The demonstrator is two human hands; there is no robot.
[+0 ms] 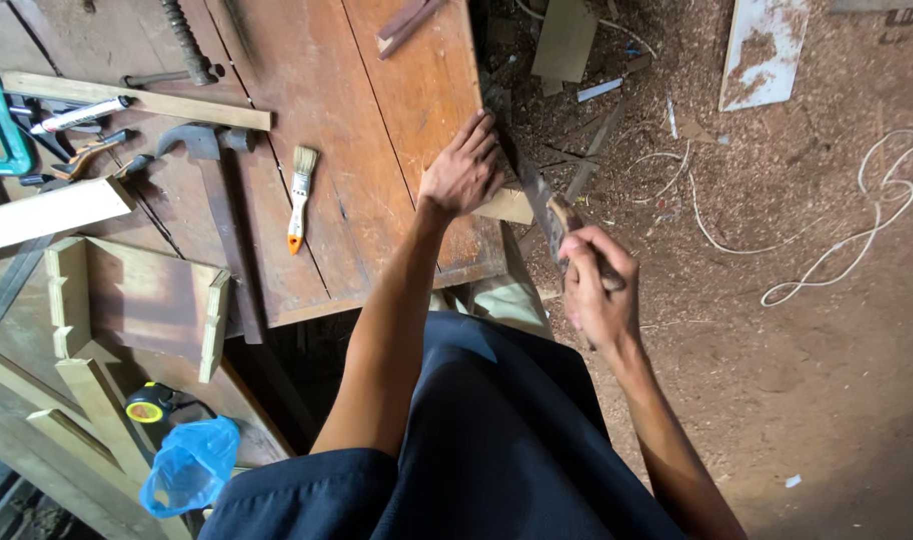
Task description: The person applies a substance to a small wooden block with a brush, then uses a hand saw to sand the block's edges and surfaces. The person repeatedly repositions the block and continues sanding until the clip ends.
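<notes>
Your right hand, mid-frame and nearest the lens, has its fingers wrapped shut round the handle of a handsaw; its blade runs up and left from your fist along the workbench edge. Your left hand lies just left of the blade, fingers spread flat on a board.

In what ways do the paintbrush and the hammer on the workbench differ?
The paintbrush is small, with pale bristles, a white handle and an orange tip; the hammer is much longer, with a dark metal head and a brown wooden handle. The paintbrush lies wholly on the bench; the hammer's handle reaches past the bench edge. Both lie flat and untouched, handles pointing toward the person.
</notes>
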